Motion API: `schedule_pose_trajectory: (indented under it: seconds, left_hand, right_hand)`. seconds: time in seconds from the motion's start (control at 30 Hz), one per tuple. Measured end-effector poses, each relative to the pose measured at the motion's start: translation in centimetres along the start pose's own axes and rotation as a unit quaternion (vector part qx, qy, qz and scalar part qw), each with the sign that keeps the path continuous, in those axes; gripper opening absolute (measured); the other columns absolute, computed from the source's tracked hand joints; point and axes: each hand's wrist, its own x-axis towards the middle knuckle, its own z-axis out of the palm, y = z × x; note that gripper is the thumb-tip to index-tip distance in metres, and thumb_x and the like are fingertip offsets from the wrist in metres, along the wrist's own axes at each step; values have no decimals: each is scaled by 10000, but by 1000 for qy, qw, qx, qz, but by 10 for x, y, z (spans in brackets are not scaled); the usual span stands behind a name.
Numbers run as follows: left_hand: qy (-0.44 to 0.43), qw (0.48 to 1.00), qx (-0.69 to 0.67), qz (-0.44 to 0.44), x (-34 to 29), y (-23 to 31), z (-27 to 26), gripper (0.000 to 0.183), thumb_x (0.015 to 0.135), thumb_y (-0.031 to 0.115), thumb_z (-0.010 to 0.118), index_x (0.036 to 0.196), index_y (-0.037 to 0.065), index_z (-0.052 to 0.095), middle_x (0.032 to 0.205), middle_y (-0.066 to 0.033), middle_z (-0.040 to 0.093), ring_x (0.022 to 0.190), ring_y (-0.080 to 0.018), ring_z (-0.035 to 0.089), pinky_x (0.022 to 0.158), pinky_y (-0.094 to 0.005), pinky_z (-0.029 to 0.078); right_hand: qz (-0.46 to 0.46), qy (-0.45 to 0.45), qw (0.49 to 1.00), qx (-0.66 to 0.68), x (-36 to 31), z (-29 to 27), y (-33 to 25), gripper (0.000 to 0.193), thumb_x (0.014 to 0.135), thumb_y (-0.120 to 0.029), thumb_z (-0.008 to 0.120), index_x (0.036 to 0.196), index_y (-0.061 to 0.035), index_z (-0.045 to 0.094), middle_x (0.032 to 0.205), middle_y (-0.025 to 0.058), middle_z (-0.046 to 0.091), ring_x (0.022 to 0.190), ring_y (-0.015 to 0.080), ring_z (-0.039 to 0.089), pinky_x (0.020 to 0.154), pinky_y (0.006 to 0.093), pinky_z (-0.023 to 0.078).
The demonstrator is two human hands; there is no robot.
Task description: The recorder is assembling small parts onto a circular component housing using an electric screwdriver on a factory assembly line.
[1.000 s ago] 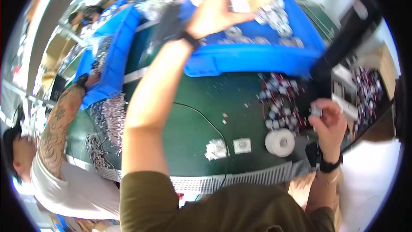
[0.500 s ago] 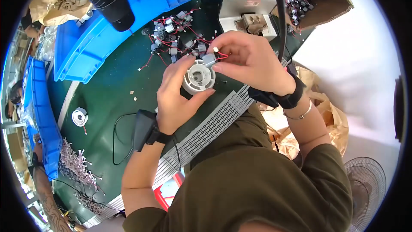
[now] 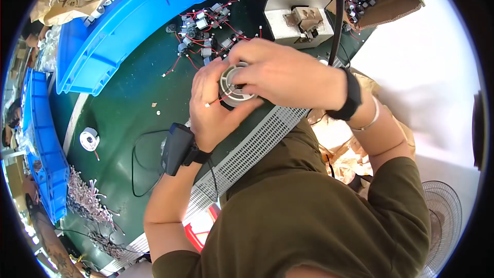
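Observation:
My left hand (image 3: pixel 207 104) is wrapped round the side of a round white plastic housing (image 3: pixel 229 79) on the green table. Over the top of that housing reaches my right hand (image 3: pixel 267 69), its fingertips down in the central opening. The small motor it carried is hidden under those fingers; a red wire with a white connector (image 3: pixel 208 105) sticks out toward my left hand. Just beyond, a pile of small grey motors (image 3: pixel 201 24) with red wires lies on the table. Another white housing (image 3: pixel 89 139) sits apart at the left, a short red wire hanging from it.
Blue bins (image 3: pixel 110 46) line the far left side. A press-like metal machine (image 3: pixel 303 18) stands at the far right, near a cardboard box (image 3: pixel 393 5) of motors. Bundled wires (image 3: pixel 87 195) lie at the lower left. A co-worker's arm (image 3: pixel 43 231) shows at the left edge.
My right hand has moved left and down, bringing the motor from beside the housing into its opening. The wire now trails over the housing's left side. The view has shifted slightly.

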Motion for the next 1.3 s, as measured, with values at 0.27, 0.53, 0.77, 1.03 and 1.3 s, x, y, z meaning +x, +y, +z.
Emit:
schedule_pose_trajectory:
  seconds: [0.27, 0.53, 0.77, 1.03, 1.3]
  left_hand:
    - [-24, 988, 44, 145, 2, -7, -9, 398, 586, 58, 810, 950, 8, 656, 1132, -179, 572, 925, -336, 601, 747, -383, 509]
    - [-25, 992, 56, 107, -5, -7, -14, 408, 588, 72, 822, 959, 12, 662, 1149, -187, 580, 944, -331, 609, 764, -375, 523]
    - [-57, 992, 51, 99, -1, -5, -17, 394, 604, 29, 797, 966, -24, 651, 1179, -224, 556, 997, -354, 600, 810, -379, 515]
    - [-65, 990, 80, 94, -4, -7, -16, 403, 610, 50, 797, 980, -16, 653, 1190, -220, 550, 1036, -358, 589, 832, -388, 510]
    - [-68, 989, 87, 95, -7, -7, -16, 413, 610, 64, 801, 991, -4, 656, 1200, -216, 545, 1046, -357, 584, 840, -389, 506]
  right_hand:
    - [-52, 414, 807, 418, 131, -77, 14, 521, 780, -285, 743, 1094, 51, 499, 870, 44, 571, 739, 84, 530, 623, 233, 437]
    - [-30, 276, 798, 535, 106, -108, 13, 288, 784, -232, 674, 923, -2, 570, 744, 51, 571, 661, 136, 556, 581, 263, 453]
    - [170, 472, 785, 362, 10, -113, 1, 204, 805, -67, 638, 961, 29, 548, 683, 67, 569, 514, 139, 545, 487, 243, 445]
    - [135, 487, 771, 387, -10, -98, 27, 211, 804, -50, 643, 974, 29, 547, 707, 58, 560, 539, 138, 551, 507, 250, 458]
    - [136, 489, 763, 400, -17, -92, 33, 232, 796, -36, 644, 987, 40, 537, 724, 65, 566, 541, 136, 549, 505, 247, 452]
